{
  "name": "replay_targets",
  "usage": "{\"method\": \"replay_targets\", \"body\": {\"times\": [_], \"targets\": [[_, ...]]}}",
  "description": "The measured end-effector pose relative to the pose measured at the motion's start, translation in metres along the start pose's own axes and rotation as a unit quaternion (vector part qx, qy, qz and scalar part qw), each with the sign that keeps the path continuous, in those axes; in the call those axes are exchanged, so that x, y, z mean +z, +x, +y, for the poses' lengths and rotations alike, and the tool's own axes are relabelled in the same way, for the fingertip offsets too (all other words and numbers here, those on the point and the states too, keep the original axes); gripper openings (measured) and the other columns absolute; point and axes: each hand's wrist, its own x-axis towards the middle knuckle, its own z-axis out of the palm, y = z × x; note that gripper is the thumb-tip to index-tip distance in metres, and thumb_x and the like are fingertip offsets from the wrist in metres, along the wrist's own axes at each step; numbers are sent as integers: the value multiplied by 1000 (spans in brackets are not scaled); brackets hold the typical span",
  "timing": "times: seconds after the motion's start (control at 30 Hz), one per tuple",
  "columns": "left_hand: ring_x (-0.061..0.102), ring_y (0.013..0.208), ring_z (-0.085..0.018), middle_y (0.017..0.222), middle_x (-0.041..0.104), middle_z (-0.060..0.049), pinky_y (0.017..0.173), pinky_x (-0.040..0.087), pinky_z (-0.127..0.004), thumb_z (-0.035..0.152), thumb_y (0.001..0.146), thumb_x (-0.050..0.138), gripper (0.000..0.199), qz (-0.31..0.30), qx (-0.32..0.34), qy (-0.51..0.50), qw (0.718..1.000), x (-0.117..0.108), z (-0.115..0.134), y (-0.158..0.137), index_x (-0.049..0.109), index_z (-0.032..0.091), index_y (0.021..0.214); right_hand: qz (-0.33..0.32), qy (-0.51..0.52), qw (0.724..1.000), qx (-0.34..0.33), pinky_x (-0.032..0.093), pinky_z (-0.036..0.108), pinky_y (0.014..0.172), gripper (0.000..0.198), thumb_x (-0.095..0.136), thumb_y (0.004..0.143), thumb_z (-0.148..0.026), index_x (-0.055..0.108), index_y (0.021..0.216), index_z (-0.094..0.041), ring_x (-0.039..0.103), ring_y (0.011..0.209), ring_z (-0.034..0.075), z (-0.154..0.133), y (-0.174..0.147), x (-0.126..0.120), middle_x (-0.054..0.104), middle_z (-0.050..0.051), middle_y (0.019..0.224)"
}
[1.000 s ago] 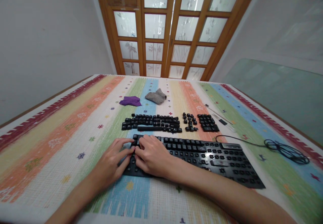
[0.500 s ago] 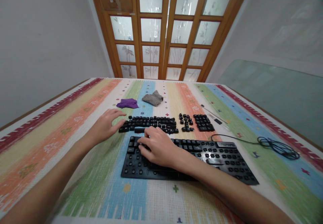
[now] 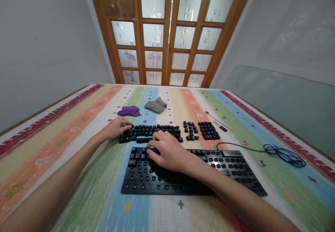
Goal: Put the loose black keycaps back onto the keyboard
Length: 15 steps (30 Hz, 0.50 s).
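Note:
A black keyboard (image 3: 138,187) lies before me, many of its key positions bare and some keycaps seated along its upper left edge. My right hand (image 3: 169,150) rests over that edge, thumb and fingers bent around a dark keycap (image 3: 155,150) that is partly hidden. Behind the keyboard, loose black keycaps (image 3: 146,131) are laid out in rows. At the left end of those rows is my left hand (image 3: 116,127), its fingertips pinched at a keycap in the top row. The fingers cover most of that keycap.
A purple cloth (image 3: 129,111) and a grey cloth (image 3: 156,105) lie farther back. Right of the rows are a scattered keycap group (image 3: 191,129) and a keycap block (image 3: 208,131). A thin tool (image 3: 218,120) and the coiled cable (image 3: 284,154) lie at right.
My left hand has moved onto the left end of the keycap rows, and its spread fingers have closed. The right hand stays over the keyboard's upper left. The view has tilted slightly upward.

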Motion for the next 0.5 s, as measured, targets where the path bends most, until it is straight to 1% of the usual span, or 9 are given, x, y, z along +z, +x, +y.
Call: {"method": "replay_targets", "body": {"times": [0.17,0.27,0.37,0.43,0.47,0.5], "targets": [[66,77,-22,83,73,-7,71,52,-30,63,80,53,48,19,-1,-11,1000,-2,1,1,74,20,82,-7,-4,1000,-2,32,31,76,18,58,94,-25,73,95,-16,50,85,19,0,0,3,60,6,89],[66,78,-22,88,73,-8,69,53,-30,65,83,50,53,43,-3,-17,999,-11,10,-5,74,18,87,-11,-2,1000,-1,33,31,77,18,58,94,-25,73,97,-16,51,85,19,0,0,3,61,6,90],[67,79,-21,96,75,-8,73,54,-31,62,89,48,52,61,5,-26,998,-19,27,-23,74,18,98,-15,7,1000,2,35,32,78,18,59,94,-24,73,99,-15,53,87,19,1,1,3,62,7,91],[69,77,-20,94,77,-6,76,56,-32,59,91,51,48,64,14,-30,997,-20,42,-41,74,19,102,-13,18,1000,1,37,33,80,18,59,95,-25,72,102,-15,54,89,20,2,1,5,63,7,93],[70,78,-20,95,77,-5,77,57,-32,58,92,52,45,65,24,-35,997,-18,50,-51,74,20,103,-11,26,1000,0,39,33,81,18,59,95,-26,71,103,-15,55,91,20,3,2,7,64,8,94],[72,83,-21,97,78,-5,81,57,-32,54,94,54,41,81,50,-44,994,-16,56,-60,74,20,103,-7,36,999,-2,40,33,82,19,60,95,-26,70,105,-14,56,92,20,3,2,9,64,8,96]]}}
